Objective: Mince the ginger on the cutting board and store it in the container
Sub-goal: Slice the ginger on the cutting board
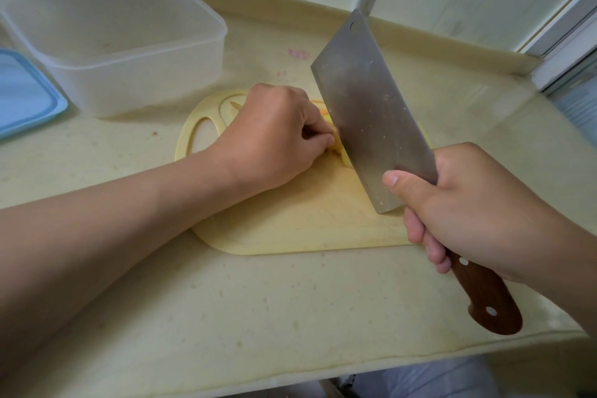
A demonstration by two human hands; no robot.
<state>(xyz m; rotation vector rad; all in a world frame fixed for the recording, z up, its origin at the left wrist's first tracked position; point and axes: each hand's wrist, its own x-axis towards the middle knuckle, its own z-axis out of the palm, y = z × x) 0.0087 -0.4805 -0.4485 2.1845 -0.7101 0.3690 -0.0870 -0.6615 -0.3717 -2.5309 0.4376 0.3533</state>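
The ginger (341, 152) is pinned on the cutting board (290, 229) under the curled fingers of the left hand (277, 136), and the cleaver (365, 107) is gripped by the right hand (468, 203), its blade just beside those fingers. A fingertip could be nicked if uncurled beneath the edge, or the small piece squeezed out sideways.

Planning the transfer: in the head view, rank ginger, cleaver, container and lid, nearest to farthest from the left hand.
1. ginger, held by the left hand
2. cleaver, just right of it
3. container, back left
4. lid, far left edge
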